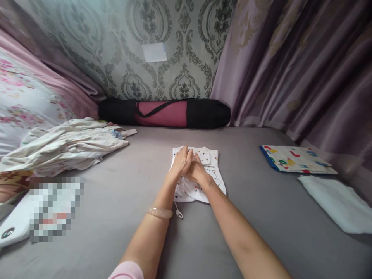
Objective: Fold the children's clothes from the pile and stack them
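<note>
A small folded white garment [214, 186] with tiny prints and a line-drawn cartoon figure lies on the grey bed sheet. From its lower left edge a looped white cord [178, 212] sticks out. Both my hands press flat on its upper left part, close together. My left hand [182, 161], below a pale bangle on that forearm, partly overlaps my right hand [196, 169]. The left fingers are stretched out. What shows of the right fingers is also straight, and their ends are partly covered. Neither hand grips the cloth.
Rumpled pale clothes [75, 143] lie at left, above a white object [17, 226] with a blurred area. A black and dark pink long bag [165, 113] rests along the wall. On the right are a folded colourful-print cloth [299, 158] and a pale folded cloth [334, 203], near purple curtains [279, 69].
</note>
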`<action>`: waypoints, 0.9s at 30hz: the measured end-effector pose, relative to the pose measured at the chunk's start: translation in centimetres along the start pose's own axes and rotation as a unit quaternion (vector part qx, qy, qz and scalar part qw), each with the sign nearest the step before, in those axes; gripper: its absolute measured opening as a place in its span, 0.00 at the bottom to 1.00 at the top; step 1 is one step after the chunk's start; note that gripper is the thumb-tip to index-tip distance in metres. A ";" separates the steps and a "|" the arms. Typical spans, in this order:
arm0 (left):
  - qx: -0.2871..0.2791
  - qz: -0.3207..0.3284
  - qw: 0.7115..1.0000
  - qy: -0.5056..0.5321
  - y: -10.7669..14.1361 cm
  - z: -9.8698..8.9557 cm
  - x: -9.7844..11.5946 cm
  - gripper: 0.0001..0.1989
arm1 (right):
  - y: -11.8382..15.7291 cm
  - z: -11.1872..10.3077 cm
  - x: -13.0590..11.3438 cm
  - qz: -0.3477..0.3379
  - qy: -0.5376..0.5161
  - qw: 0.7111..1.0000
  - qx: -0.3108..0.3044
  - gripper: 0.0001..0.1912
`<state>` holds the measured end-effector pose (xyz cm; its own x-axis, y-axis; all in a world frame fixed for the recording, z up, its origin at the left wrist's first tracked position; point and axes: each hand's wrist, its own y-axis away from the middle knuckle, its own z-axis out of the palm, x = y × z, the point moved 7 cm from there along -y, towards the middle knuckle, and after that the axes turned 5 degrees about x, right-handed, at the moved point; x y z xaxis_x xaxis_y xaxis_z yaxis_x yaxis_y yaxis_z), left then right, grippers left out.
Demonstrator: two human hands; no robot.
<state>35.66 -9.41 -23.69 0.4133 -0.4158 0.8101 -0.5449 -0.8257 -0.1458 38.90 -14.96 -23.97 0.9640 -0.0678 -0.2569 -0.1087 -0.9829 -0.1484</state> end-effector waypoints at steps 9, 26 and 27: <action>-0.025 -0.002 0.993 -0.115 0.4 0.6 -2.5 0.31 | 0.5 0.6 1.6 0.058 -0.008 0.998 -0.018 0.36; 0.012 -0.036 0.963 -0.266 1.3 -0.7 -3.0 0.30 | 2.2 -0.8 7.2 0.238 0.054 0.969 0.049 0.31; 0.017 -0.036 0.963 -0.267 1.4 -0.8 -3.0 0.29 | 2.3 -0.9 7.5 0.245 0.053 0.967 0.052 0.31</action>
<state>33.09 -8.97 -25.88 0.7700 -0.4864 0.4130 -0.4807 -0.8678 -0.1257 46.08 -17.88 -25.38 0.8091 -0.5436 -0.2233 -0.5775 -0.8059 -0.1305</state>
